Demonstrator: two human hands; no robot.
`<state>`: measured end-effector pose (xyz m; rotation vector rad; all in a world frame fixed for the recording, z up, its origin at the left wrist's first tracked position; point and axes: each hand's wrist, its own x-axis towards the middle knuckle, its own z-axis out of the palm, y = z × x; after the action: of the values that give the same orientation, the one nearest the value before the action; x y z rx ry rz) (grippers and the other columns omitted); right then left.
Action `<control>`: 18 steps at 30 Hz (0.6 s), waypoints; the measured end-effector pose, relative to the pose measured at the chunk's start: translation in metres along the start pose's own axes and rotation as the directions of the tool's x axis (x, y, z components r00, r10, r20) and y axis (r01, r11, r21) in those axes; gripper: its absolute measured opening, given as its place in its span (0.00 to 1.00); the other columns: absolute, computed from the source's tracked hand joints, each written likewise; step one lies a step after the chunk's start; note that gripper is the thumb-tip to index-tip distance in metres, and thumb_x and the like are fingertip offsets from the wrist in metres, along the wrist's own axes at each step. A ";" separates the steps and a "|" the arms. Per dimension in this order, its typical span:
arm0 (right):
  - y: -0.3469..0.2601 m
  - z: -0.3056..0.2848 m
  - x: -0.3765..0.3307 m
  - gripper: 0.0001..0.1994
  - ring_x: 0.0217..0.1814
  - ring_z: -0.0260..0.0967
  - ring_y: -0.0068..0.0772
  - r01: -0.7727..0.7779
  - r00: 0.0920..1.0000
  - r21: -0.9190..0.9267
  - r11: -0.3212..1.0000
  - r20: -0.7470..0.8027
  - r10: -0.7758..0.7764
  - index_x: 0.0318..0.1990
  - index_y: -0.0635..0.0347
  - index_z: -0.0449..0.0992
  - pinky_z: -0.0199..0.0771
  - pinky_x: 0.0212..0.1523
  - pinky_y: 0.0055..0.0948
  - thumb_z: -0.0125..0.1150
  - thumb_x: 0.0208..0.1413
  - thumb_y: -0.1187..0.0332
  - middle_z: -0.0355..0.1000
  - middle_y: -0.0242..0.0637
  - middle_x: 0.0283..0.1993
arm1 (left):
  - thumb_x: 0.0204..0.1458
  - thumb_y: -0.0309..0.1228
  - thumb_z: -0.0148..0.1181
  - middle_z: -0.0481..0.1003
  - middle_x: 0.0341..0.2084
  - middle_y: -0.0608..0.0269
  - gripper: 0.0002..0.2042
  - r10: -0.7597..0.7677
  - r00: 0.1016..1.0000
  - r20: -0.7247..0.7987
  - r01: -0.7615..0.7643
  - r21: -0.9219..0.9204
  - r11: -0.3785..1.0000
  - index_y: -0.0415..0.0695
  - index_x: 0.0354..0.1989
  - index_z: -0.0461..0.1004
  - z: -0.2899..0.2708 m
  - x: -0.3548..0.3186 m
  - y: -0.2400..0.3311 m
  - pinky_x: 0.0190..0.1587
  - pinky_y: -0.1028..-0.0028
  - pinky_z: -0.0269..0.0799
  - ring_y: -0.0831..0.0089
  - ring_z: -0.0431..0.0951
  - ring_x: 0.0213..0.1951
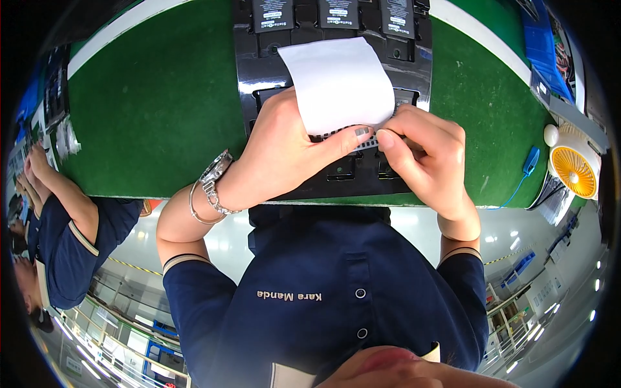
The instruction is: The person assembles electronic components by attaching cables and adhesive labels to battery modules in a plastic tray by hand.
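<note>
The white sheet [339, 81] curls up over the near half of a black tray [249, 64], which lies in the middle of the green mat [155, 110], its near end close to the mat's near edge. Along the sheet's near edge runs a narrow row of small dark-and-light pieces [363, 141], and both hands meet there. At the tray's far end, three pockets hold flat black packs [272, 14] with pale labels. The pockets below the hands look empty, so the work seems to be early or midway, with most of the row still on the sheet; how many pieces have come off I cannot tell.

The left hand [284, 149] lies over the tray with its thumb stretched flat along the sheet's edge, pinning it down. The right hand [427, 155] is curled, with thumb and forefinger pinched on the end of the row just beside the left thumb tip. Both wrists are bent inward, and the left one wears a metal watch [213, 176].

Toward the mat's right edge are a blue cable [530, 161] and a small yellow fan [572, 169]. At the left edge is a co-worker's arm in a dark blue sleeve [65, 246].
</note>
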<state>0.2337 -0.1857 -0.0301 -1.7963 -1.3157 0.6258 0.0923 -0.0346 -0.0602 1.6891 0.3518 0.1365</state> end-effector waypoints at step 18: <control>-0.003 0.003 0.000 0.05 0.18 0.63 0.24 -0.197 0.979 0.100 0.975 0.068 0.191 0.33 0.66 0.77 0.63 0.20 0.24 0.61 0.55 0.73 0.69 0.35 0.23 | 0.48 0.31 0.66 0.79 0.32 0.56 0.11 0.068 0.997 -0.034 -0.065 0.083 0.994 0.42 0.40 0.78 0.002 -0.001 -0.003 0.38 0.66 0.74 0.58 0.80 0.34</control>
<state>0.2298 -0.1846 -0.0291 -1.8441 -1.1301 0.8448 0.0915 -0.0362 -0.0637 1.7816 0.3322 0.2054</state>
